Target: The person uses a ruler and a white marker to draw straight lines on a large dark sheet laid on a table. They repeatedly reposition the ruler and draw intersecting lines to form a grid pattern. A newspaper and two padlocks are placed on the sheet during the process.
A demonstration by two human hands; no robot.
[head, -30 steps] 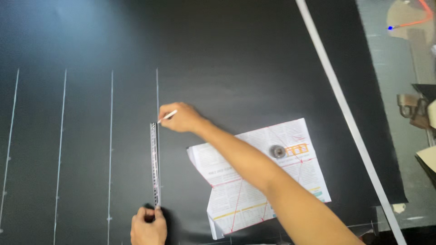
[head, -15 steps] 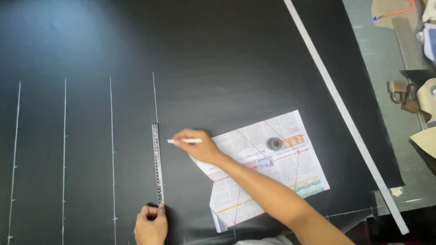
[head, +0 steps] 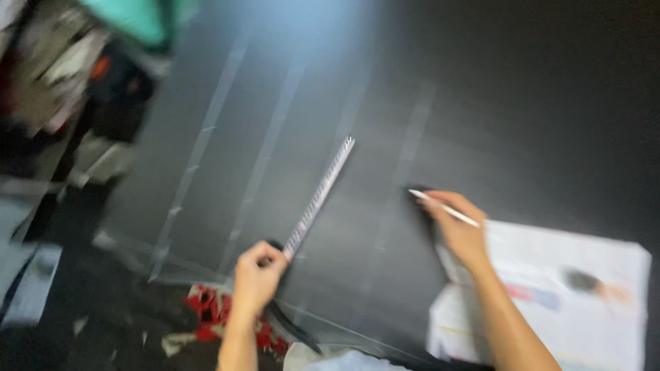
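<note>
1. Two hands work over a black sheet (head: pixel 522 103) on the counter.
2. The left hand (head: pixel 256 278) is closed on the near end of a ruler (head: pixel 318 198).
3. The ruler is thin, silvery, blurred; it runs from that hand up and rightward, away.
4. The right hand (head: pixel 459 230) pinches a white pencil (head: pixel 443 208), tip pointing left, beside a printed paper (head: pixel 550 302).
5. Pale chalk lines (head: pixel 199 148) cross the sheet farther off.

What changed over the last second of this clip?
The view swung left and blurred. The ruler in the left hand now lies slanted across the chalk lines. The right hand drew back toward the newspaper. Both grips unchanged: ruler left, chalk pencil right.
</note>
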